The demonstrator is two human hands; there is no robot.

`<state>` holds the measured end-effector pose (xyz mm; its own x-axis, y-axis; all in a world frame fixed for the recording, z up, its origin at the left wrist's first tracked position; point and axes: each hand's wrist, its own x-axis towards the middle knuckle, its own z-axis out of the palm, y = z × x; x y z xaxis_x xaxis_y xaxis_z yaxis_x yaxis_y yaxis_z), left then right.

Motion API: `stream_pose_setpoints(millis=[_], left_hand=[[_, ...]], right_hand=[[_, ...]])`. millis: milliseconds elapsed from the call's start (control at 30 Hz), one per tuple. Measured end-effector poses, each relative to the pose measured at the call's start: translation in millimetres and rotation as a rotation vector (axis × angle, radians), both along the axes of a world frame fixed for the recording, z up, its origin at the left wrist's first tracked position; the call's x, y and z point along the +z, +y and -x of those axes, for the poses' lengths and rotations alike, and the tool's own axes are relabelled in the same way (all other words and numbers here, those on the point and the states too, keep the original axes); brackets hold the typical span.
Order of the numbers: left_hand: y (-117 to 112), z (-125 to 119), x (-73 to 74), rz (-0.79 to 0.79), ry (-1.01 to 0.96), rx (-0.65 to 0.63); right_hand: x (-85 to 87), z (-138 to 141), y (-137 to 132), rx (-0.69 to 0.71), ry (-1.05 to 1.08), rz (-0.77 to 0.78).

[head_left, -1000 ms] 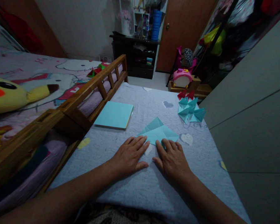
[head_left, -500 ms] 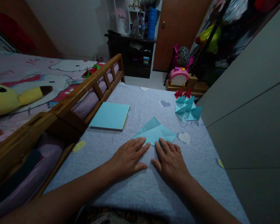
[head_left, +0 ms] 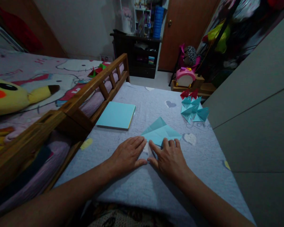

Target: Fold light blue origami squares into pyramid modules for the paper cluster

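Note:
A light blue sheet of origami paper [head_left: 161, 130], folded into a triangle with crease lines across it, lies on the cloth-covered surface with its point facing away from me. My left hand [head_left: 130, 153] rests flat at the paper's near left corner, fingers stretched out. Along the near edge, my right hand [head_left: 169, 156] has its fingers spread, with the fingertips touching the paper. Beyond the left hand sits a square stack of light blue paper [head_left: 117, 115]. Several folded blue paper shapes [head_left: 194, 110] stand at the far right, beside red folded paper [head_left: 188, 93].
A wooden bed rail [head_left: 101, 85] runs along the left. Behind it, a yellow plush toy [head_left: 14, 97] lies on a patterned bedspread. A pale cabinet [head_left: 257, 126] borders the right side. At the back are a dark shelf unit [head_left: 123, 52] and a wooden door [head_left: 182, 31].
My right hand has shifted left along the paper's near edge, its fingers now more spread. The left hand has drawn slightly toward the left corner. The whole view has shifted a little.

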<state>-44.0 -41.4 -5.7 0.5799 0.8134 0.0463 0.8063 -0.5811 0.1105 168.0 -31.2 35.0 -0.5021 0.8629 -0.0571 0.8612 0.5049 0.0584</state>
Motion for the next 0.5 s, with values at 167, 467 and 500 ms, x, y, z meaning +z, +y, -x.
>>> stream_pose_setpoints(millis=[167, 467, 500], left_hand=[[-2, 7, -0.7, -0.043, 0.007, 0.028], [-2, 6, -4.4, -0.074, -0.013, 0.045], [-2, 7, -4.0, -0.075, -0.012, 0.040]], right_hand=[[-1.6, 8, 2, 0.000, 0.038, -0.004], [-14.8, -26, -8, 0.050, 0.084, -0.079], [-16.9, -31, -10, 0.047, 0.097, -0.082]])
